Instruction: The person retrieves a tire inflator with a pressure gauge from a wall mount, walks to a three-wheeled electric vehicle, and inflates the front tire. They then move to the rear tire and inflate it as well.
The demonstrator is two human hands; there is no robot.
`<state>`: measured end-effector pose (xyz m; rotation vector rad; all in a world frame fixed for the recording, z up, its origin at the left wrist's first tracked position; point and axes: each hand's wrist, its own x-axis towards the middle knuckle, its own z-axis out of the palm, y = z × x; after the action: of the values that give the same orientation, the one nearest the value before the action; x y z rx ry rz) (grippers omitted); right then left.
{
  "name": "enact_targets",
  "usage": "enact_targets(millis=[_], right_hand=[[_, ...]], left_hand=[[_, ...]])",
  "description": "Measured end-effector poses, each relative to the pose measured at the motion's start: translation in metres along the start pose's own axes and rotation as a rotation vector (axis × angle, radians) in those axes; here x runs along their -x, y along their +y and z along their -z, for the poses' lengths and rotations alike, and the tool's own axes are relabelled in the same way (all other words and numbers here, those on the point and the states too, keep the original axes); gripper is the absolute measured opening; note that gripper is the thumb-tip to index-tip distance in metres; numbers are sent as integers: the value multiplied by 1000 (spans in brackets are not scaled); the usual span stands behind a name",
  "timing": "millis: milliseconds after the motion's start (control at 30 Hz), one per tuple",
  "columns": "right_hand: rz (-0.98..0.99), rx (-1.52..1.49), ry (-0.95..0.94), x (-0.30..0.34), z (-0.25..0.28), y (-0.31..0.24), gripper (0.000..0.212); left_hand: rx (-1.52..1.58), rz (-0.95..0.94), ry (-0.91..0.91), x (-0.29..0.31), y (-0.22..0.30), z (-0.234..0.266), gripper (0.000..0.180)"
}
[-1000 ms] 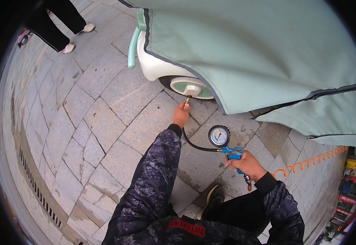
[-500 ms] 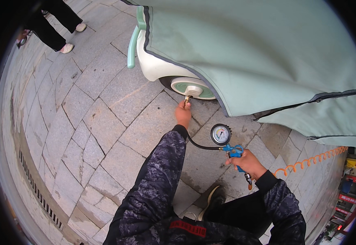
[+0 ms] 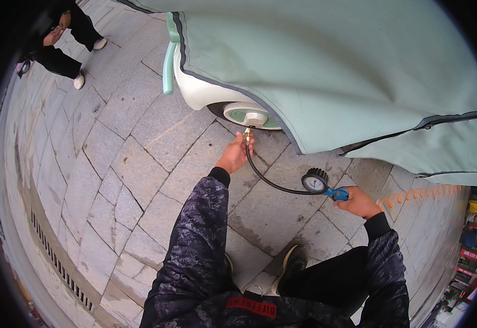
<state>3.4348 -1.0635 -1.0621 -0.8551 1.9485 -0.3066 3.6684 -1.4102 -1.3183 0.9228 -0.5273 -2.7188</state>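
Observation:
My left hand (image 3: pixel 233 154) pinches a brass air chuck (image 3: pixel 248 136) at the lower rim of a white and green wheel (image 3: pixel 254 116). Whether the chuck is seated on the valve, I cannot tell. From the chuck, a black hose (image 3: pixel 266 182) curves down and right to a blue tire inflator (image 3: pixel 337 193). My right hand (image 3: pixel 360 203) is wrapped round the inflator's grip, partly covering it. A round black-rimmed pressure gauge (image 3: pixel 315 181) sits on the inflator, tilted. Behind the right wrist, an orange coiled air hose (image 3: pixel 413 194) stretches off to the right.
A pale green cover (image 3: pixel 315 71) hangs over the small vehicle and hides the upper wheel. A light green bumper bar (image 3: pixel 168 68) sticks out at its left. Another person (image 3: pixel 58 54) stands far left on the stone paving (image 3: pixel 140 126). A drain grate (image 3: pixel 58 259) runs along the left.
My right hand has lifted the inflator up and right, and its gauge has turned. My left hand now comes at the chuck from further left. The other person's hands have come into view.

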Motion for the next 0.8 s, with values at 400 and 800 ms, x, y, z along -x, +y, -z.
enact_targets(millis=[400,800], right_hand=[[-234,-229,70,-27,-21,-3,16],[-262,-433,92,-35,-48,-17,11]], left_hand=[[-576,-34,-65,-5,12,5,26],[-1293,-462,467,-29,-12,2,33]])
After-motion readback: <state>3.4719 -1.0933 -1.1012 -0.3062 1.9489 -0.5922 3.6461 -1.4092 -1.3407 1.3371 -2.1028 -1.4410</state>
